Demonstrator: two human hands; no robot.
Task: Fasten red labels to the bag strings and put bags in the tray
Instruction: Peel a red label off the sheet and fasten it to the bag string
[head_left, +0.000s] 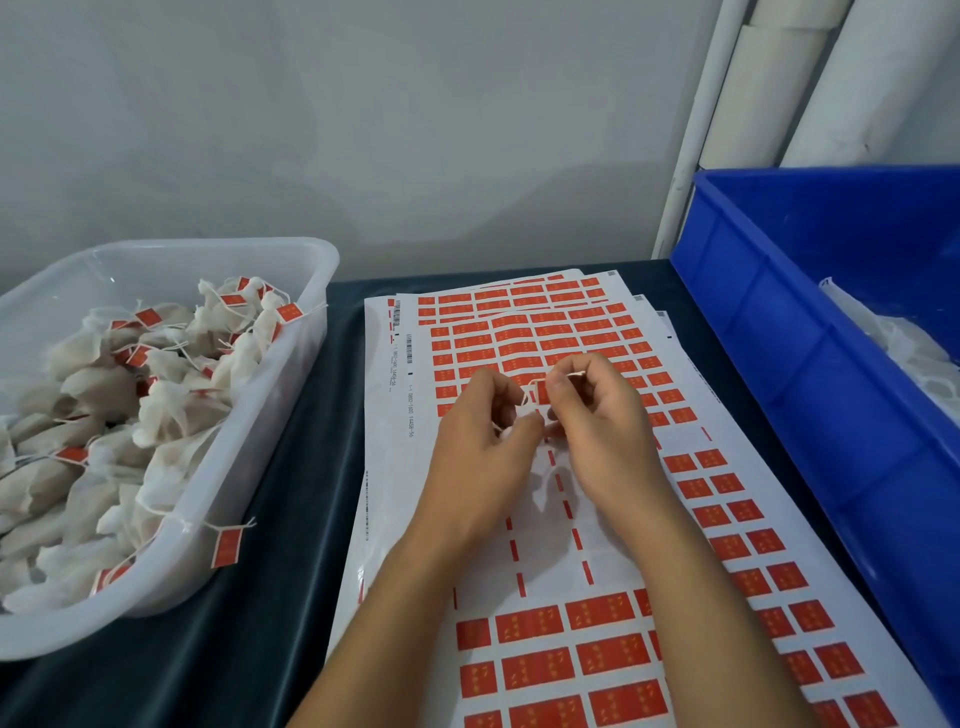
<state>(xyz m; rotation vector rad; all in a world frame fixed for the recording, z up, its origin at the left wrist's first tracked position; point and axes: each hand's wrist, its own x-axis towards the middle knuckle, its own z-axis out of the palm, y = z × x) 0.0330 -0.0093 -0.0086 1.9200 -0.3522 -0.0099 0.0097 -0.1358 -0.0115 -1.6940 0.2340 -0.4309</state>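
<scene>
Left hand (485, 431) and right hand (592, 410) pinch thin limp string (530, 395) over label sheet (597, 613); label likely light, sticky — hold by edges.

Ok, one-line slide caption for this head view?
Both hands, left hand and right hand, pinch a bag string over label sheets, beside a tray of labelled bags.

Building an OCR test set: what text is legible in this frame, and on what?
"1-1 0802-1600 T4458-56", roughly; digits uncertain: printed sideways on the left margin of the label sheet, beside a barcode.
Gold marks on the red labels: too blurred to read.
Tags on the bags in the clear tray: unreadable.
</scene>
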